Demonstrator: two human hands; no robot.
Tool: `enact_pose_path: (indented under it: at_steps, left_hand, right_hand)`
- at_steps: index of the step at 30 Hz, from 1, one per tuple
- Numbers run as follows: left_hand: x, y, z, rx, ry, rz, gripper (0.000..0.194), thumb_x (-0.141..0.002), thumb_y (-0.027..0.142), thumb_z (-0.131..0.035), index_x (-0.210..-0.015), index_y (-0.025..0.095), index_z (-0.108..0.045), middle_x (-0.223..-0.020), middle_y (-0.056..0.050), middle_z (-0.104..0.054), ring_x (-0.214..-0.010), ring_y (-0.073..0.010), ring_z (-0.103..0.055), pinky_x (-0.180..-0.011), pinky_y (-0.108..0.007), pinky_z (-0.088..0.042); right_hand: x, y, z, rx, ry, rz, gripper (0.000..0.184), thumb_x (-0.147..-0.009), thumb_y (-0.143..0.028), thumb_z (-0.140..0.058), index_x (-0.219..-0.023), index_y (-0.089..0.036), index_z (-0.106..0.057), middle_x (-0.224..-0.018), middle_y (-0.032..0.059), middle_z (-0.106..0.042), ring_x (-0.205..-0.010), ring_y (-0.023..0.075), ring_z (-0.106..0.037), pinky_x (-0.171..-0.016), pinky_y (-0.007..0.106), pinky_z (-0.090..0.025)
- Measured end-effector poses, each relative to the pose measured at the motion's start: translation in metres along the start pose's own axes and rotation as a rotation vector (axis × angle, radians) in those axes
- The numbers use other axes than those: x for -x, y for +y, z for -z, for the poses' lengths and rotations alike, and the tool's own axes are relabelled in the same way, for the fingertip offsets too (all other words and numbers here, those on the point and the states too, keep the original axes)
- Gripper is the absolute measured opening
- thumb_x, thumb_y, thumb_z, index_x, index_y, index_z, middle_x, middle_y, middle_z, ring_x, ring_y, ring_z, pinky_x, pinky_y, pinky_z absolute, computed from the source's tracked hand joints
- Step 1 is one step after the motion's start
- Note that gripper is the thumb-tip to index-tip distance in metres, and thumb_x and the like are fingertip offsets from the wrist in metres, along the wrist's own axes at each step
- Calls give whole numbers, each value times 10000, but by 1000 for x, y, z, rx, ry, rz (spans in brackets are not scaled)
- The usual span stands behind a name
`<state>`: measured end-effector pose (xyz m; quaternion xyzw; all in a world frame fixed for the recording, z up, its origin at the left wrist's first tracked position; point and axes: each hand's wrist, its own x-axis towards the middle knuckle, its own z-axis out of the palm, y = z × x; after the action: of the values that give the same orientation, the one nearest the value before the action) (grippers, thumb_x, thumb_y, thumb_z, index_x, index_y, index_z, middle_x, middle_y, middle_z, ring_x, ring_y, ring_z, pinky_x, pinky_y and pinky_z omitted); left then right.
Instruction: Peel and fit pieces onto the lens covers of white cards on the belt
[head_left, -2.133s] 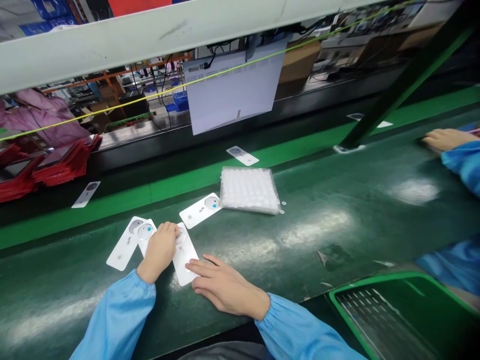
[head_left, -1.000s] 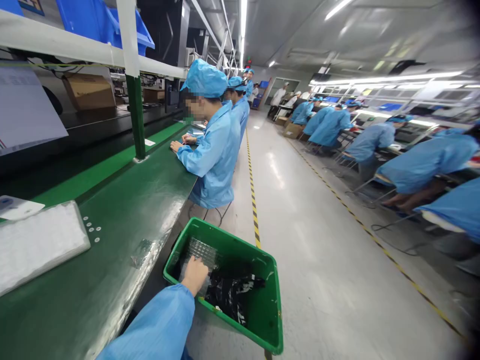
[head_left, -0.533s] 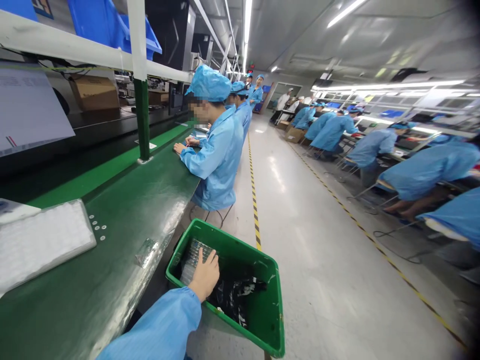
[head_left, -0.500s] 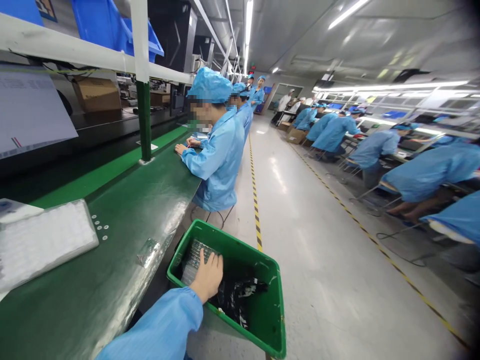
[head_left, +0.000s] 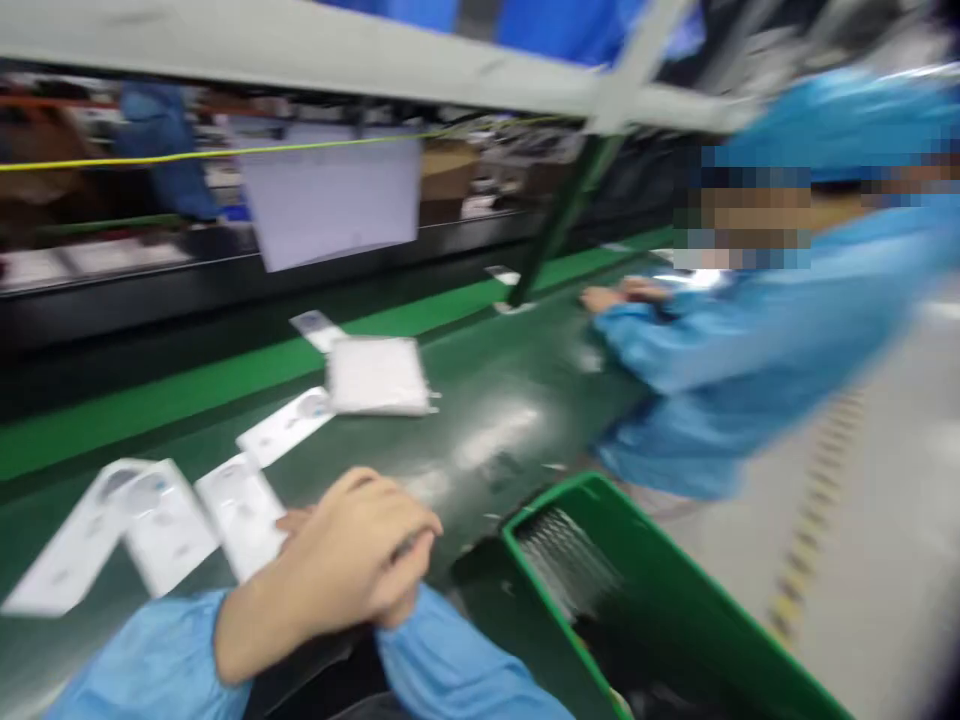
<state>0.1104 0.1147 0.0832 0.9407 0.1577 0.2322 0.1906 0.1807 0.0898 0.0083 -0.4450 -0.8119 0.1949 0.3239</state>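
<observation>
My left hand (head_left: 337, 555) lies across my right hand with its fingers curled, in front of the bench edge. Between the curled fingers, anything held is hidden and blurred. Of my right hand (head_left: 292, 522), mostly covered by the left, only some fingertips show beside a white card (head_left: 241, 510). More white cards with round printed marks, such as one card (head_left: 169, 528), lie fanned on the green bench (head_left: 472, 400). A white tray-like block (head_left: 377, 375) sits behind them. To the right stands a green bin (head_left: 675, 580) holding a ribbed clear tray (head_left: 566, 555) and dark material.
A co-worker in a blue gown (head_left: 720, 350) sits at the right, hands (head_left: 630, 292) on the bench. A post (head_left: 559, 220) rises from the bench. Overhead runs a white rail (head_left: 300, 45); a paper sheet (head_left: 334, 195) hangs below it. A yellow cord (head_left: 225, 155) crosses the front.
The view has swung left from the aisle to the bench. The hand that was inside the green bin by the ribbed tray is out; both hands are now together at the bench.
</observation>
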Motion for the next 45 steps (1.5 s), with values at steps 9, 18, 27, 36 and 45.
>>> enact_pose_path:
  at_steps: [9, 18, 27, 36, 45]
  left_hand:
    - [163, -123, 83, -405, -79, 945, 947, -878, 494, -763, -1585, 53, -313, -1593, -261, -432, -1490, -408, -404, -1214, -617, -274]
    - [134, -120, 60, -248, -73, 879, 1029, -793, 346, -873, -1607, 124, -285, -1411, -241, -613, -1348, -416, -543, -1142, -613, -354]
    - [144, -120, 61, 611, 367, 816, 708, -811, 281, -827, -1415, 249, -459, -994, -26, -716, -806, -205, -715, -697, -305, -571]
    - [159, -104, 23, 623, 556, 767, 181, -910, 313, -739, -1011, 189, -824, -1033, -73, -814, -1007, -245, -744, -911, -344, -564]
    - [160, -97, 16, 723, 593, 786, 173, -884, 296, -779, -1009, 193, -841, -1019, -42, -824, -968, -246, -773, -825, -301, -600]
  right_hand:
    - [13, 23, -39, 38, -43, 125, 166, -1028, -131, -517, -1041, -223, -655, -1354, 103, -696, -1286, 291, -645, -1069, 543, -544]
    - [9, 20, -40, 98, -49, 154, 178, -1037, -140, -506, -1074, -235, -652, -1365, 97, -696, -1264, 299, -664, -1038, 546, -562]
    - [6, 27, -26, -636, 156, -281, 152, -943, -352, -724, -899, -259, -836, -887, 68, -821, -886, 264, -788, -801, 403, -658]
    - [-57, 28, -30, -929, 104, -533, 282, -698, -468, -913, -785, -210, -838, -672, 44, -741, -625, 168, -643, -620, 308, -561]
    - [-67, 17, -44, -953, 83, -515, 228, -763, -456, -875, -797, -234, -833, -708, 16, -654, -639, 133, -526, -575, 270, -449]
